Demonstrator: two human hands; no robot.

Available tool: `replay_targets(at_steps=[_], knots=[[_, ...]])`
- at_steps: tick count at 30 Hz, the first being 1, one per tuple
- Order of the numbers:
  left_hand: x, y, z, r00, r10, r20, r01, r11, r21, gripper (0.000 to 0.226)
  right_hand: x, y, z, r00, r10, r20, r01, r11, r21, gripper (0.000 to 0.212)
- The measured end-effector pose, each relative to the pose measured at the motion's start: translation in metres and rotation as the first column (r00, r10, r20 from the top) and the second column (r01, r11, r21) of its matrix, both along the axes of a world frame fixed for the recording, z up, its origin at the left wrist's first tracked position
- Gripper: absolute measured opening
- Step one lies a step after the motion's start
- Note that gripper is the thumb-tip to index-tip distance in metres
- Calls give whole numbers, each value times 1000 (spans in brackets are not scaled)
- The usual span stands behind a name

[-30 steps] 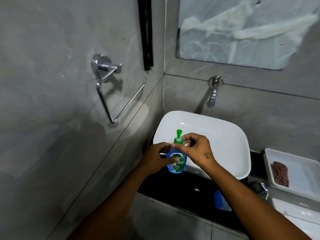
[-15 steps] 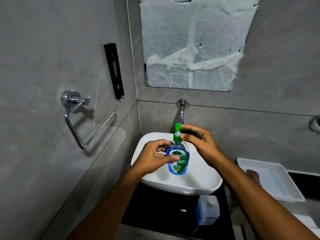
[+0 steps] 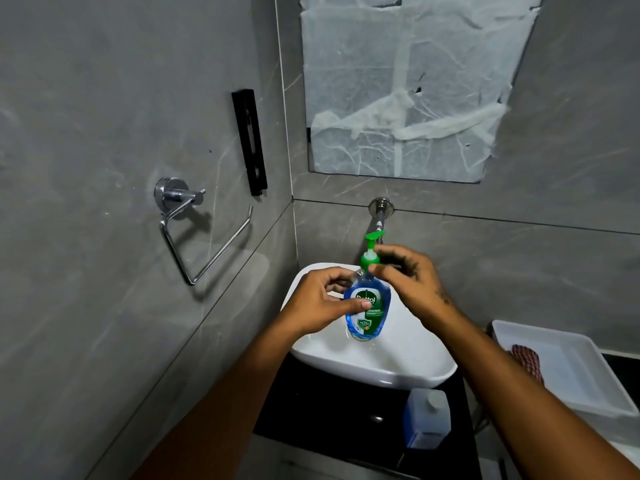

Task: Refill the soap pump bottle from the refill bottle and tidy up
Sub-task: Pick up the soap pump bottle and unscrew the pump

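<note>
The soap pump bottle [image 3: 367, 311] stands upright in the air at the centre of the frame, held over the white basin [image 3: 408, 362], its long axis running straight up to the green pump head [image 3: 373, 237], whose nozzle points toward the right of the frame. The left hand [image 3: 320, 306] wraps the blue body from the left, thumb across the label and the other fingers [image 3: 337, 273] curled round the far side, closed firmly on it. The right hand [image 3: 412, 282] comes in from the right and sits higher, its fingertips pinched shut on the green collar [image 3: 367, 261] just under the pump stem. So the part to be turned already lies between the right fingers, with the twist axis vertical; I'd judge the next move is unscrewing the pump, the left hand bracing the body against it. The bottle looks fairly full of blue liquid, though I can't tell the exact level.

The refill bottle [image 3: 427, 419], pale blue with a light cap, stands on the dark worktop [image 3: 322, 410] in front of the basin at lower centre-right, nearer the right arm but well apart from both hands. A white tray [image 3: 588, 382] with a checked cloth [image 3: 526, 362] sits at the right edge. A wall tap [image 3: 379, 216] projects just behind the pump head; a chrome towel ring [image 3: 194, 233] hangs on the left wall, and a paper-covered mirror [image 3: 408, 84] fills the upper frame.
</note>
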State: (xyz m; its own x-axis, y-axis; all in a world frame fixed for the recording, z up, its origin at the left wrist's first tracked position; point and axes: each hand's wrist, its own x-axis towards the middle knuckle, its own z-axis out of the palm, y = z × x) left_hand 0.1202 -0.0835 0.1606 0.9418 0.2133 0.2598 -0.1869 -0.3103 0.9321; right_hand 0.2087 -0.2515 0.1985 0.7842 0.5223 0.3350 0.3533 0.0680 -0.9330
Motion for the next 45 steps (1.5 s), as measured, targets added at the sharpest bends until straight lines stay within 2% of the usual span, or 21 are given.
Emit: replay_targets(at_steps=[3, 6, 9, 10, 12, 14, 19, 23, 29, 34, 40, 43, 45], knots=[[-3, 1, -1, 1000, -3, -7, 4, 1000, 28, 54, -3, 2, 2, 999, -49, 12, 50, 997, -52, 38], [-7, 2, -5, 999, 11, -35, -10, 999, 35, 53, -4, 4, 3, 1000, -19, 4, 19, 998, -56, 24], [-10, 2, -9, 999, 12, -35, -11, 999, 41, 54, -4, 4, 1, 999, -19, -40, 17, 998, -61, 51], [-10, 3, -9, 999, 5, -36, -3, 999, 47, 53, -5, 5, 1, 998, -52, -21, 50, 994, -102, 53], [-10, 3, -9, 999, 1, -47, 1, 999, 41, 53, -5, 6, -1, 998, -54, 10, 55, 991, -123, 32], [-9, 5, -10, 998, 18, -58, -16, 999, 30, 52, -4, 7, 1, 1000, -2, -8, 2, 999, -53, 13], [-8, 8, -16, 996, 21, -92, -19, 999, 31, 53, 8, 3, 20, 999, -7, -54, 13, 993, 119, 28], [-8, 11, -19, 993, 30, -115, -26, 999, 31, 57, 15, 0, 37, 996, -21, -91, 40, 976, 213, 30], [-9, 12, -26, 988, 43, -149, -36, 998, 49, 53, 21, -7, 46, 997, -36, -74, 51, 974, 223, 28], [-12, 13, -35, 980, 33, -195, -24, 999, 48, 48, 22, -7, 51, 988, -70, -137, 109, 949, 295, 24], [-30, 24, -64, 967, 29, -253, -12, 998, 69, 43, 31, -21, 49, 978, -140, -156, 175, 955, 240, 20], [-49, 32, -87, 953, 67, -295, -27, 990, 138, 42, 29, -16, 24, 983, -155, -98, 164, 981, 102, 22], [-64, 41, -107, 941, 98, -324, -43, 984, 172, 44, 21, -7, -7, 989, -130, -64, 127, 991, -48, 20]])
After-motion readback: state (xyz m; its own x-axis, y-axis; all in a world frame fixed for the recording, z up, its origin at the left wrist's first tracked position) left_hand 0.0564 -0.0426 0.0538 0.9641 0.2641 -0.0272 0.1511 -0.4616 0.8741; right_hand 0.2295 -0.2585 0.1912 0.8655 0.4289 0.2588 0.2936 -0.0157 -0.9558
